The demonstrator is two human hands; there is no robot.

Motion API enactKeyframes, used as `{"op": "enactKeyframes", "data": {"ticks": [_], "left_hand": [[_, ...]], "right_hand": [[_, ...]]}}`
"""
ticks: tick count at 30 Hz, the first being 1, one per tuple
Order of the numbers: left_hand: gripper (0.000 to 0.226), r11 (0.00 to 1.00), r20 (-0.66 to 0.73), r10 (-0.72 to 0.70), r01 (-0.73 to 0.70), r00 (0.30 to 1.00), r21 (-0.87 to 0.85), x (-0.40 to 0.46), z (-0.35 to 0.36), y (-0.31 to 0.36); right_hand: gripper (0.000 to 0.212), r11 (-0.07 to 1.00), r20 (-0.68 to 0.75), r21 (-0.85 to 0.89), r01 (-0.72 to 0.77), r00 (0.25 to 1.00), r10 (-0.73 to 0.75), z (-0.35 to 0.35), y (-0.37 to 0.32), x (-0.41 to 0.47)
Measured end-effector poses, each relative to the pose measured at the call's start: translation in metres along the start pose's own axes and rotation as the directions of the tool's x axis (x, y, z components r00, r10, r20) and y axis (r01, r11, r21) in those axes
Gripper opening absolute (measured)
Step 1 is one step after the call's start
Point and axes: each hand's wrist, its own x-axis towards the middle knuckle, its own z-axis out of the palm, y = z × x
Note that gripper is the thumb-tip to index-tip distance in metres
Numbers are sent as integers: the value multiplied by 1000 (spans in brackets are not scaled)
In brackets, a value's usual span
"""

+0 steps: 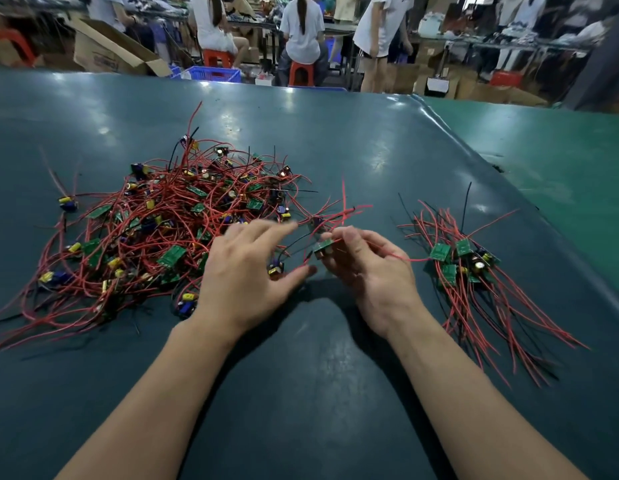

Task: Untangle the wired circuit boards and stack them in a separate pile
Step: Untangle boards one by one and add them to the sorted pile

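2 heaps of wired circuit boards lie on the dark green table (335,133), and the tangled heap (169,230) serves as the landmark. It sits on the left part of the table: small green boards, yellow and blue components, and red and black wires looping over one another, with loose wire ends trailing out toward the near left edge.

At the near right edge of that tangled heap is the left hand (245,275), palm down, fingers spread and fairly straight, blurred at the tips. It holds nothing that can be seen; its thumb points right, close to a stray board with a yellow part (276,269) lying just beside the heap.

Just right of the tangled heap, past the left hand, the right hand (373,268) has its fingers curled, pinching 1 small green circuit board (323,248) between thumb and fingertips. The board sits at the hand's left side, lifted off the table, between the 2 hands. A red wire (405,258) runs from the pinch rightward, and more red wires fan up and away behind the fingers.

Well right of the tangled heap lies the sorted pile (463,261): several green boards bunched together, their red and black wires combed mostly the same way, toward the near right.

Beyond the table's far edge, people sit on red stools (301,72) among cardboard boxes (107,50).
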Motion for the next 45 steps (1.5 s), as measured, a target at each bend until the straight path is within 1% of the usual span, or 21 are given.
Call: {"op": "enactKeyframes", "data": {"ticks": [2,3,7,9,12,14,17,19,21,22,24,26,27,28,30,32,33,35,38,42,45], "left_hand": [[29,997,65,-7,12,998,-72,-1,-1,-2],[27,996,61,-1,7,998,-88,-2,-1,0],[25,999,15,36,-36,999,-24,-3,2,10],[31,998,66,57,-57,996,4,-4,6,10],[49,997,227,40,-54,973,56,-5,11,10],[37,998,235,-2,-13,972,63,-5,13,7],[23,997,109,-67,64,992,31,-1,14,2],[22,990,-104,-135,137,985,16,4,7,-3],[27,968,-340,-220,247,914,38,9,-5,-13],[31,948,-407,-265,314,874,57,11,-10,-20],[39,880,-431,-350,449,832,153,14,-16,-31],[48,818,-397,-368,495,841,292,14,-15,-27],[50,829,-383,-312,446,870,337,14,-13,-19],[49,872,-372,-208,344,905,349,13,-10,-9],[40,963,-293,67,14,954,269,9,4,10],[36,957,-68,255,-242,965,158,4,20,24],[38,947,58,288,-293,956,128,4,27,27],[43,953,211,254,-282,944,111,14,38,29],[56,953,333,198,-261,922,156,46,54,30],[50,898,540,187,-366,821,246,75,69,25],[40,850,456,86,-303,886,430,72,56,4]], "right_hand": [[10,1000,-12,11,-21,1000,21,-2,-2,0],[12,999,-5,-3,-36,999,36,-3,-4,0],[17,997,81,39,-72,994,69,-2,-9,-3],[23,997,87,48,-62,995,58,-3,-10,-3],[27,996,21,87,-33,999,31,-4,-17,0],[26,991,-6,133,-11,1000,12,-10,-23,3],[23,979,32,195,-52,998,47,-17,-31,3],[27,961,93,254,-109,992,88,-20,-35,2],[31,945,157,291,-145,982,103,-22,-37,0],[31,942,183,298,-155,978,103,-23,-38,-1],[30,942,203,295,-161,974,103,-24,-38,-1],[32,954,167,268,-136,982,93,-23,-39,0],[33,962,137,249,-109,988,77,-23,-39,1],[35,967,117,239,-85,991,58,-23,-41,3],[40,969,112,240,-61,993,34,-25,-43,4],[36,970,129,238,-53,991,22,-29,-45,3],[33,969,137,241,-51,990,18,-30,-46,2],[28,964,141,258,-62,990,26,-33,-45,2],[3,967,104,239,-88,992,65,-33,-43,3],[24,954,117,254,-156,985,130,-32,-40,2],[33,966,137,206,-156,982,130,-35,-41,0]]}}
